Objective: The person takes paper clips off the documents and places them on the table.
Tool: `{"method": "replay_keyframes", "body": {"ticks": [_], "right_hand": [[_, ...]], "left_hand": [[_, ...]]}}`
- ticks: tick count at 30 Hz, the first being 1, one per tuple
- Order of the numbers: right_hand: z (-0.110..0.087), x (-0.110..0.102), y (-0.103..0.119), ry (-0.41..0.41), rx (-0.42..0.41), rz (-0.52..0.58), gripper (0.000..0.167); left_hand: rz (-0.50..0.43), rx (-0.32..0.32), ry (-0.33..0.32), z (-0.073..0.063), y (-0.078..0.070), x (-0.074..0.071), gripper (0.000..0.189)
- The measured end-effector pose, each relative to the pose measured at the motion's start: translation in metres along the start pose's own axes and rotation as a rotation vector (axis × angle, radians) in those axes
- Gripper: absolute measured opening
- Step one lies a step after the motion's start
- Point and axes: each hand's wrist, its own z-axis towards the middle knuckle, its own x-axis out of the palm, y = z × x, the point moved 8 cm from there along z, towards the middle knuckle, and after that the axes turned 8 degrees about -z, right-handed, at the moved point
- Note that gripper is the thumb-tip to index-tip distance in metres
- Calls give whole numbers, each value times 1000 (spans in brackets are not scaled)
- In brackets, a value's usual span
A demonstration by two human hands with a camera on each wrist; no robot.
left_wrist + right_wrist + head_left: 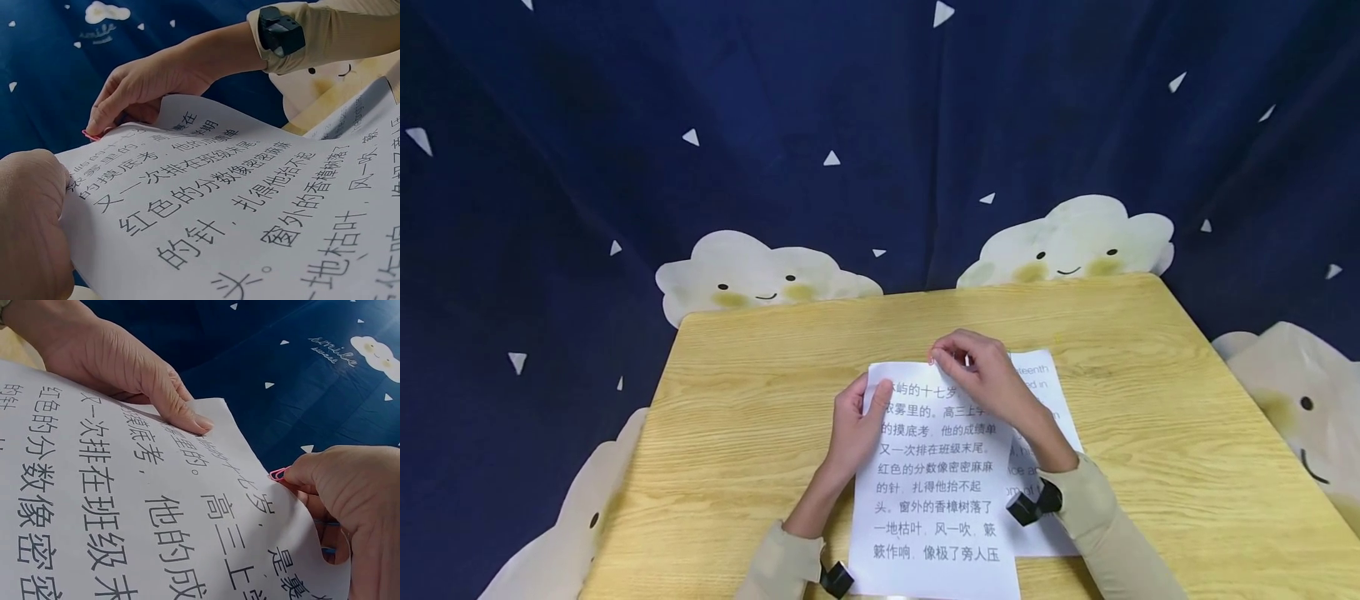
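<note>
- Navy cloth (760, 100) hangs behind the table (722, 467), dotted with white triangles (831, 158) and printed with pale clouds (1067, 242), some of them smiling
- The table has a light wood-grain top, its far edge running just in front of two of the clouds
- A white sheet (936, 517) of large Chinese print is held near the middle of the table's near side, its lines facing the person, its surface bending in the wrist views
- The left hand (859, 417) grips the sheet by its upper left edge, thumb flat on the printed face, the other fingers behind
- The right hand (981, 371) is at the sheet's top edge, thumb and forefinger pinching a pink clip (279, 474)
- The clip touches that top edge, to the right of the left thumb; how far it overlaps the paper I cannot tell
- Some blue (328, 524) shows among the lower right fingers, too little to say what it is
- A second sheet (1037, 375), in English print, lies to the right, partly covered by the first
- Both arms wear beige sleeves (1112, 525), with a black block (1033, 502) at each wrist
</note>
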Motion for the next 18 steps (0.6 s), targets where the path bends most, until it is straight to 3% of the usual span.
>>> {"method": "replay_keyframes", "body": {"ticks": [18], "right_hand": [[2,-12,-6,-22,30,-10,4]], "left_hand": [[-13,26,8,2,-4,-3,30]]}}
